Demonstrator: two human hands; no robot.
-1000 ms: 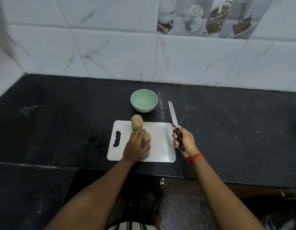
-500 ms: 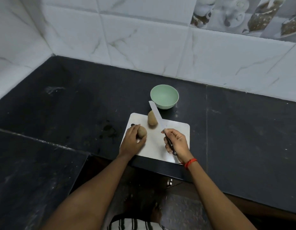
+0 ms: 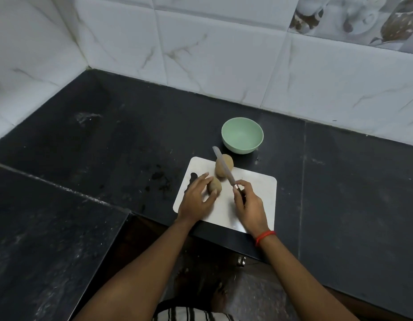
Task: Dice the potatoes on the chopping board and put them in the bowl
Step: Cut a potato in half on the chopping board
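Observation:
Two whole brown potatoes lie on the white chopping board. My left hand holds the nearer potato by its left side, fingers curled round it. The far potato sits free near the board's back edge. My right hand grips the dark handle of a knife; its blade points away and to the left, crossing in front of the far potato. The pale green bowl stands empty just behind the board.
The board lies at the front edge of a black stone counter, dusty with a few dark smudges left of the board. White marbled wall tiles close off the back and left. A lower black ledge runs at the front left.
The knife came from beside the board's right edge to over the board, its blade now across the far potato. My left hand shifted the near potato slightly left. The camera view swung leftward.

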